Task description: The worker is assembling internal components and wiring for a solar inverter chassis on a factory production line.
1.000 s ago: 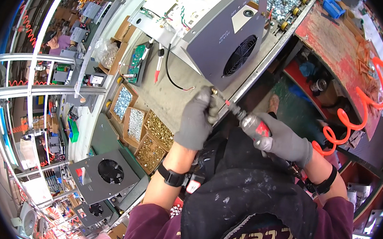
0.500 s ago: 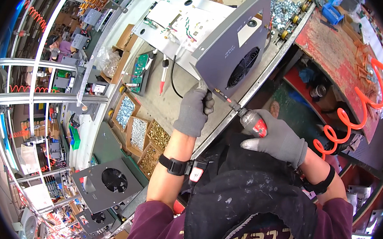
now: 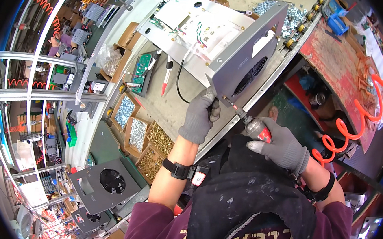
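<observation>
Now, centre frame, a driver [image 3: 255,126] is gripped, partly hidden, by the right hand [image 3: 284,147]; at the grey panel [image 3: 232,62], the left hand [image 3: 199,118]'s grip can't be told.

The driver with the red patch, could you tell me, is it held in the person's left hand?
No, the right hand grips the driver, while the left hand is at a corner of the grey panel.

bright; white chassis [image 3: 184,14] glares; rim bends to black, lower left perhaps blurred.
</observation>
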Motion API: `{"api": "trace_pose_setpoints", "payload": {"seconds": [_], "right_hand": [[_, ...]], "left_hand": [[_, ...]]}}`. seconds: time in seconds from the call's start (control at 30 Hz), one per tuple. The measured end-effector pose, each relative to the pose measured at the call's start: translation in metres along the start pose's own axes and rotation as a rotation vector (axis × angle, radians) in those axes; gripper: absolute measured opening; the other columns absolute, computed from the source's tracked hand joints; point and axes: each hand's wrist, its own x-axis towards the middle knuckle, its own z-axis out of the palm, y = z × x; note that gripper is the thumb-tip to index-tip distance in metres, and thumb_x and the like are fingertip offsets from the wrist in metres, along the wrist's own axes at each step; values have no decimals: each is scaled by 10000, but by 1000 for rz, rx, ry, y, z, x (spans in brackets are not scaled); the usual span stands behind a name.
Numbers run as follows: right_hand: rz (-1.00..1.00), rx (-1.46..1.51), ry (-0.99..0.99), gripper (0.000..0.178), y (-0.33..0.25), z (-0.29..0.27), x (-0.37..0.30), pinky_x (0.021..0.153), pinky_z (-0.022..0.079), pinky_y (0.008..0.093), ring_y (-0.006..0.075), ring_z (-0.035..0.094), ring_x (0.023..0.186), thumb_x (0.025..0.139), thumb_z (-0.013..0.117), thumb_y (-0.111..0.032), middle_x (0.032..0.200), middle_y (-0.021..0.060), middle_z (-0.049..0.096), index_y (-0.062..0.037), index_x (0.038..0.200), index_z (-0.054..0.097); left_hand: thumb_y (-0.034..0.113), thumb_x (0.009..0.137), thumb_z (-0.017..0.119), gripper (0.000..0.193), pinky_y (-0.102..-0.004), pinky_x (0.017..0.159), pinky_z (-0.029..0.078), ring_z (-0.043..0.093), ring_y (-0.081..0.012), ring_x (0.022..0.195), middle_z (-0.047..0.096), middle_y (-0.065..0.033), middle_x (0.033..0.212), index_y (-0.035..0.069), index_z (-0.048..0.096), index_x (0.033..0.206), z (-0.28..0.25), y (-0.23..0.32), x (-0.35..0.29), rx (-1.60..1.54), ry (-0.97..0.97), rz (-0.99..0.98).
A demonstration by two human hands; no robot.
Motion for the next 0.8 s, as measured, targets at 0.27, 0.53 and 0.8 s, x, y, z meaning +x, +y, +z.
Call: {"api": "trace_pose_setpoints", "payload": {"seconds": [0.27, 0.53, 0.8], "right_hand": [[-7, -16, -5, 634, -2, -4, 4, 865, 481, 367, 332, 657, 980, 804, 720, -398, 1008, 208, 664, -6, 1244, 485], [-24, 10, 45, 813, 29, -23, -19, 869, 483, 371, 330, 644, 999, 708, 806, -437, 1078, 204, 633, -40, 1309, 430], [33, 89, 102, 805, 67, -52, -39, 853, 487, 380, 326, 644, 975, 713, 804, -450, 1045, 192, 633, -54, 1309, 436]], "left_hand": [[94, 968, 521, 315, -261, 811, 531, 618, -204, 902, 596, -129, 1008, -45, 495, 1250, -22, -38, -15, 350, -32, 245], [272, 998, 512, 330, -193, 625, 519, 617, -123, 747, 610, -86, 939, -26, 526, 1139, 28, -42, -11, -234, -213, -177], [214, 958, 581, 227, -196, 491, 405, 471, -101, 581, 496, -12, 768, 22, 530, 1067, 86, -49, 22, -389, -337, -262]]}}
